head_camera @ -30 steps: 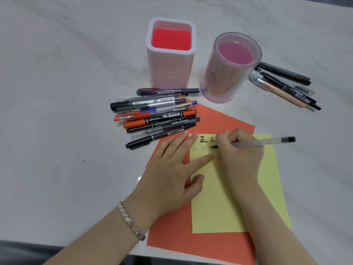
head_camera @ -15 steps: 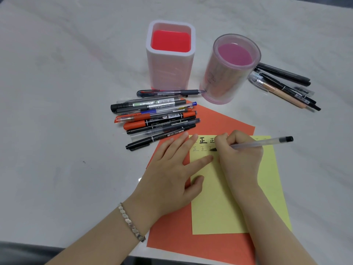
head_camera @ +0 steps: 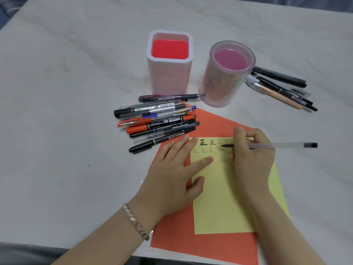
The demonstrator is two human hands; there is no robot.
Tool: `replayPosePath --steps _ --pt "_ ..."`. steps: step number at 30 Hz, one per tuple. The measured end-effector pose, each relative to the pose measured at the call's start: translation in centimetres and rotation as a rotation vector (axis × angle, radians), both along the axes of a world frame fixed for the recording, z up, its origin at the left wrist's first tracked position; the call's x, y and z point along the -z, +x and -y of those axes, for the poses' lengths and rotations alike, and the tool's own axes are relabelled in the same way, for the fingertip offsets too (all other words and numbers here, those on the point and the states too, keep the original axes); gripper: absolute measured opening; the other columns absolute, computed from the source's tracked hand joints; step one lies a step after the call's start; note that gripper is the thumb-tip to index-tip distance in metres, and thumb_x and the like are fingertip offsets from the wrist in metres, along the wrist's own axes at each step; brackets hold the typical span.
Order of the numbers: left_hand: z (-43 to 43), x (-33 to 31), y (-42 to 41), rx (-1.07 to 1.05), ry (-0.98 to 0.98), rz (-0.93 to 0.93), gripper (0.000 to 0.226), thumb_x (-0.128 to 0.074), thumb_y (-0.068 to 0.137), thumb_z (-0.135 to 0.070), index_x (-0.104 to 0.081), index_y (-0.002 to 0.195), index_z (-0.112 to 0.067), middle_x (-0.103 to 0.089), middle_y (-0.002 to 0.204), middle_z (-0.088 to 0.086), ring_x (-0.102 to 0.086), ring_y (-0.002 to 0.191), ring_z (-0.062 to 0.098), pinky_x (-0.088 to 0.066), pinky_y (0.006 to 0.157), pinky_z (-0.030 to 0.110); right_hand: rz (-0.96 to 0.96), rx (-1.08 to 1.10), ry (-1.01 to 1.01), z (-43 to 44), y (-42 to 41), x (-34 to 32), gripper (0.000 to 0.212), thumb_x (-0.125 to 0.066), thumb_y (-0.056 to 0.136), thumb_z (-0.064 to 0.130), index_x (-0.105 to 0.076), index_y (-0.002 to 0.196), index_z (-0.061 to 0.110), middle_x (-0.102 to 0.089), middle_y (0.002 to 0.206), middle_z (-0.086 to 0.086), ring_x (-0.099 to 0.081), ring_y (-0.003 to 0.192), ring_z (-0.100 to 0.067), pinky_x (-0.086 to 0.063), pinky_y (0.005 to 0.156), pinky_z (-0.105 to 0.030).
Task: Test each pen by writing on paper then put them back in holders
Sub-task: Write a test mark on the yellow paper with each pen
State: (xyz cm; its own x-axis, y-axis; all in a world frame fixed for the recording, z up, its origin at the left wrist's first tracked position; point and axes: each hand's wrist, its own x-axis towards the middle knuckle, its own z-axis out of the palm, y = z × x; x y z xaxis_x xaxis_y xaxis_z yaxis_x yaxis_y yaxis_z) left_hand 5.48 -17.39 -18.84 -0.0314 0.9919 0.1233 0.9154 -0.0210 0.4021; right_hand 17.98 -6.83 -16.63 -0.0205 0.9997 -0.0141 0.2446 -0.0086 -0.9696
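Pale marbled surface point(head_camera: 57, 111) carries an orange sheet point(head_camera: 200, 249) with a yellow sheet point(head_camera: 219, 203) on top. The right hand point(head_camera: 252, 159) has its fingers clenched round a clear pen point(head_camera: 286, 145), its tip at the upper row of written characters on the yellow sheet. The left hand point(head_camera: 172, 175) lies flat, fingers straight, pressing both sheets. A pile of pens point(head_camera: 156, 123) lies just left of the paper. A smaller group of pens point(head_camera: 282, 88) lies right of the round pink holder point(head_camera: 223, 87), which stands beside the square white holder point(head_camera: 169, 77).
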Motion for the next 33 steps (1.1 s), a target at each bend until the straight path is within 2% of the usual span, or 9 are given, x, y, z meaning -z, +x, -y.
replayPosePath --steps 5,10,12,14,16,18,23,26,33 --pt "0.1 0.1 -0.1 0.01 0.02 0.014 0.038 -0.046 0.084 -0.037 -0.062 0.118 -0.029 -0.045 0.141 0.013 -0.035 0.134 0.027 -0.019 0.11 0.04 0.133 -0.185 0.006 0.4 3.4 -1.1 0.019 -0.068 0.08 0.017 -0.061 0.064 0.023 -0.062 0.058 0.017 -0.053 0.058 0.001 -0.037 0.057 -0.007" --pt "0.6 -0.9 0.1 0.013 0.187 0.094 0.036 -0.038 0.095 -0.033 -0.063 0.109 -0.012 -0.061 0.12 0.008 -0.051 0.113 0.018 -0.033 0.096 0.028 0.331 -0.291 0.166 1.1 5.5 -1.7 0.035 -0.068 0.081 0.006 -0.064 0.082 0.041 -0.065 0.076 0.024 -0.058 0.078 0.006 -0.04 0.074 -0.002" --pt "0.7 -3.0 1.3 -0.098 0.144 0.344 0.039 -0.04 0.094 -0.042 -0.063 0.109 -0.014 -0.066 0.102 -0.006 -0.054 0.098 0.001 -0.036 0.087 0.014 0.392 -0.339 0.27 1.6 5.4 -2.2 0.031 -0.069 0.079 0.004 -0.068 0.095 0.031 -0.06 0.085 0.027 -0.055 0.082 0.011 -0.037 0.076 0.001" --pt "0.1 -5.8 3.2 -0.208 -0.147 0.785 0.045 -0.046 0.086 -0.054 -0.056 0.115 -0.021 -0.066 0.089 -0.013 -0.058 0.084 -0.004 -0.042 0.077 0.011 0.421 -0.362 0.376 1.7 5.3 -2.5 0.029 -0.07 0.078 0.008 -0.069 0.103 0.021 -0.06 0.086 0.019 -0.052 0.083 0.016 -0.036 0.077 0.002" --pt "-0.8 -7.3 4.5 -0.251 -0.426 1.153 0.039 -0.054 0.084 -0.042 -0.049 0.117 -0.022 -0.067 0.08 -0.006 -0.063 0.067 0.005 -0.05 0.065 0.021 0.429 -0.376 0.436 1.6 5.1 -2.8 0.033 -0.065 0.075 0.014 -0.069 0.108 0.017 -0.059 0.088 0.013 -0.049 0.083 0.021 -0.035 0.079 0.002" --pt "-1.5 -7.9 4.9 -0.259 -0.444 1.227 0.017 -0.053 0.092 -0.021 -0.05 0.108 -0.019 -0.063 0.067 -0.002 -0.056 0.05 0.009 -0.048 0.052 0.023 0.417 -0.392 0.451 1.5 5.0 -3.1 0.037 -0.061 0.074 0.014 -0.067 0.11 0.019 -0.059 0.09 0.013 -0.049 0.084 0.02 -0.037 0.08 0.001" --pt "-3.0 -7.9 1.1 -0.419 -0.034 0.549 0.01 -0.048 0.095 -0.015 -0.053 0.092 -0.022 -0.061 0.078 -0.01 -0.052 0.067 0.004 -0.04 0.061 0.021 0.401 -0.365 0.412 -0.4 5.8 -4.5 0.034 -0.063 0.081 0.004 -0.068 0.107 0.025 -0.063 0.084 0.02 -0.057 0.083 0.002 -0.042 0.077 -0.006" --pt "-3.7 -7.5 -2.8 -0.423 0.195 0.142 0.011 -0.053 0.09 -0.005 -0.06 0.096 -0.011 -0.061 0.09 0.005 -0.054 0.085 0.022 -0.04 0.075 0.031 0.507 -0.376 0.354 -2.9 6.2 -4.8 0.027 -0.062 0.081 0.001 -0.071 0.099 0.019 -0.067 0.088 0.011 -0.06 0.08 -0.005 -0.045 0.081 -0.021" --pt "-3.6 -4.0 -7.2 -0.358 0.127 -0.124 0.009 -0.066 0.078 0.001 -0.064 0.083 -0.006 -0.06 0.08 0.009 -0.056 0.07 0.033 -0.048 0.064 0.039 0.819 -0.271 0.285 -11.5 6.0 -4.1 0.028 -0.052 0.086 0.004 -0.066 0.109 0.013 -0.064 0.113 -0.008 -0.054 0.108 -0.029 -0.041 0.086 -0.034"
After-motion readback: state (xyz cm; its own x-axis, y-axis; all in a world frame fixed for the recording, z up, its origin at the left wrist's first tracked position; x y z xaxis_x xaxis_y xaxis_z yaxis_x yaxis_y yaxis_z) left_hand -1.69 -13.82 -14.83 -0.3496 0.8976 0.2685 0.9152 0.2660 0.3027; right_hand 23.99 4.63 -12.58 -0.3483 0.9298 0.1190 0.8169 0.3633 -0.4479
